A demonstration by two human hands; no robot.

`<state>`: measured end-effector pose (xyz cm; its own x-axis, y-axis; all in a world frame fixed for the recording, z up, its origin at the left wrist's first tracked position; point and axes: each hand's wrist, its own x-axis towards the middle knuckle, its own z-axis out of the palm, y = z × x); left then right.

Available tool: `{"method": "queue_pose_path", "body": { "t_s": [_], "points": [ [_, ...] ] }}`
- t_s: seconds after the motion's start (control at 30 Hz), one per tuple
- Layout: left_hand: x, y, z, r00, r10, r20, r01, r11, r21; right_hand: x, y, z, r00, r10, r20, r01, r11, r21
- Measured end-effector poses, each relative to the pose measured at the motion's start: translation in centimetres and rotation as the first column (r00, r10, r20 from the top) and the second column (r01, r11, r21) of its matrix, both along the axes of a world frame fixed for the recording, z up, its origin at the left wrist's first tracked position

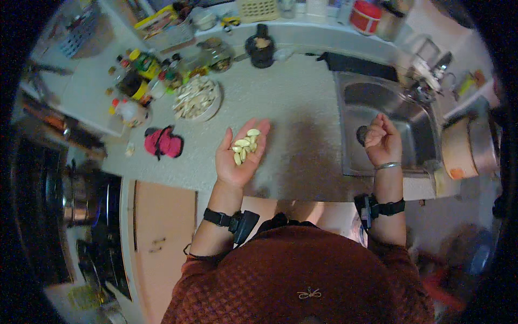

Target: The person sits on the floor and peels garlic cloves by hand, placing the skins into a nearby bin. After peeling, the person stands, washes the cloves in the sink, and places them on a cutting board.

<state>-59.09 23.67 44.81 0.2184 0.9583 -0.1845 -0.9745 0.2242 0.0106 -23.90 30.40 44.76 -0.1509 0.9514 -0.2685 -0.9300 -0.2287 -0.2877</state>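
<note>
Several peeled garlic cloves [245, 146] lie on the upturned palm of my left hand [238, 162], whose fingers are extended above the countertop [210, 158]. My right hand [382, 139] is over the steel sink [368, 162], its fingers curled inward; whether it holds anything cannot be told. A dark round thing, perhaps the drain, shows just left of the right fingers. Behind the left hand, a white bowl [214, 109] is heaped with pale sliced pieces. A pink and black bundle [165, 141] rests on the counter to the left.
Bottles [141, 65] and a glass jug [217, 54] stand at the back left. A black mortar-like container [260, 48] is by the back ledge. Black cloth [360, 67] lies behind the sink, near the faucet [423, 91]. Pots [459, 150] stand at the sink's right.
</note>
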Motion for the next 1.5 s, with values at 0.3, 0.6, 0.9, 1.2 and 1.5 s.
{"method": "queue_pose_path", "body": {
  "t_s": [0.3, 0.6, 0.9, 1.2, 1.5],
  "points": [
    [3.4, 6.8, -2.9, 0.978, -0.207, -0.039, 0.210, 0.964, 0.165, 5.5, -4.5, 7.6, 0.874, -0.369, 0.317, 0.370, 0.927, 0.059],
    [6.5, 9.4, -3.0, 0.905, -0.355, -0.232, 0.366, 0.931, 0.002, 10.7, -3.1, 4.4, 0.749, -0.320, 0.580, 0.430, 0.901, -0.059],
    [13.6, 14.7, 4.0, 0.862, -0.334, -0.382, 0.368, 0.930, 0.016, 26.0, 7.5, 7.0, 0.465, -0.293, 0.836, 0.399, 0.912, 0.098],
    [29.8, 16.8, 0.9, 0.869, -0.420, -0.262, 0.440, 0.898, 0.018, 34.9, 16.6, -2.8, 0.427, -0.208, 0.880, 0.465, 0.885, -0.016],
    [37.8, 18.3, -3.2, 0.880, -0.445, -0.167, 0.428, 0.894, -0.128, 37.9, 23.8, -8.1, 0.291, -0.300, 0.908, 0.550, 0.829, 0.098]
  ]
}}
